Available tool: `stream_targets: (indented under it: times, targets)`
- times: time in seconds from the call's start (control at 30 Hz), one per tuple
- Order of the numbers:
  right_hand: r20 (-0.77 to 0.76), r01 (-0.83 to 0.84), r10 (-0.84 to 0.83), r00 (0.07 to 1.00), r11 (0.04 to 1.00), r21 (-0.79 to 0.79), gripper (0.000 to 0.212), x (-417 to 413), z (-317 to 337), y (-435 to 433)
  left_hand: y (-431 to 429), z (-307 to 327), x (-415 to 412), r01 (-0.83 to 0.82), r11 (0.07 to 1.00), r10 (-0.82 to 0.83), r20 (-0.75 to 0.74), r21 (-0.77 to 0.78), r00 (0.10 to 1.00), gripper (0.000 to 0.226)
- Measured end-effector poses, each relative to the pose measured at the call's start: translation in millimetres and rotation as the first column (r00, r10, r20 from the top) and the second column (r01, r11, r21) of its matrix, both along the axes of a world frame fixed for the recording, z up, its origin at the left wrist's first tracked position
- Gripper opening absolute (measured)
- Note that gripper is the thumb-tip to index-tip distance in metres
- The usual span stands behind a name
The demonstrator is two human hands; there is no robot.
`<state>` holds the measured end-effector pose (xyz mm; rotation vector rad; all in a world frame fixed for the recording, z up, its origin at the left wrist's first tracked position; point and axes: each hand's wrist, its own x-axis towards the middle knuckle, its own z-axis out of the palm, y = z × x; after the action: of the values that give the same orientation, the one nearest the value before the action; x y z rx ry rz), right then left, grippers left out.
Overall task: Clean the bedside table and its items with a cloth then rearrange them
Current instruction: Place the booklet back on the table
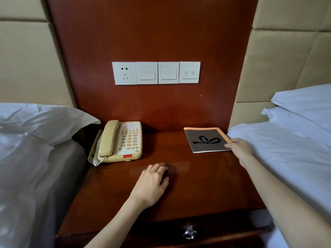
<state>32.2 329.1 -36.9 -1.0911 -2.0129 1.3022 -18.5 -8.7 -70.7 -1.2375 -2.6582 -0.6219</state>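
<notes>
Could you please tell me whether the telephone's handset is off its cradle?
No, the handset lies seated along the left side of the telephone on the bedside table.

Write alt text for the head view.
A person's right hand holds the edge of a grey booklet on a wooden bedside table while the left hand rests mid-table. A beige telephone sits at its left rear.
</notes>
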Motion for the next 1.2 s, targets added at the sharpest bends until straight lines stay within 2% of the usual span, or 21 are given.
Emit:
stream_targets:
  times: [0.13, 0.43, 0.6, 0.77, 0.87, 0.97, 1.07, 1.2]
  targets:
    - [0.142, -0.128, 0.122, 0.982, 0.991, 0.033, 0.051, -0.3, 0.1, -1.2, -0.1, 0.8, 0.7, -0.002, 1.000, 0.002, -0.003, 0.000, 1.000, 0.044]
    - [0.211, -0.103, 0.066, 0.975, 0.980, 0.171, 0.044, -3.5, -1.2, -9.7, -0.5, 2.9, 1.4, -0.003, 1.000, 0.003, 0.006, -0.005, 1.000, 0.044]
    - [0.303, -0.148, 0.071, 0.950, 0.959, 0.240, 0.049, 2.9, 8.9, -27.0, -1.1, 6.7, 3.1, -0.006, 1.000, 0.005, 0.064, 0.001, 0.998, 0.044]
    - [0.418, -0.265, 0.111, 0.902, 0.905, 0.332, 0.030, 9.8, 32.5, -38.6, -5.0, 15.2, 5.1, 0.025, 0.999, -0.033, 0.170, 0.048, 0.985, 0.045]
    - [0.367, -0.277, 0.132, 0.921, 0.884, 0.376, 0.027, 13.8, 48.4, -49.5, -9.8, 26.7, 8.0, 0.047, 0.993, -0.070, 0.225, 0.106, 0.972, 0.041]
    - [0.189, -0.309, 0.258, 0.947, 0.891, 0.333, 0.021, 15.7, 63.9, -75.6, -21.2, 48.7, 11.8, 0.012, 0.973, -0.077, 0.276, 0.230, 0.958, 0.033]
    - [0.124, -0.448, 0.431, 0.894, 0.848, 0.283, 0.014, 14.9, 76.6, -116.8, -42.7, 76.1, 12.7, -0.044, 0.948, -0.053, 0.293, 0.316, 0.955, 0.025]
    - [0.070, -0.597, 0.601, 0.796, 0.762, 0.252, 0.011, 4.8, 83.6, -173.5, -86.7, 105.6, 11.0, -0.138, 0.933, 0.036, 0.297, 0.331, 0.954, 0.018]
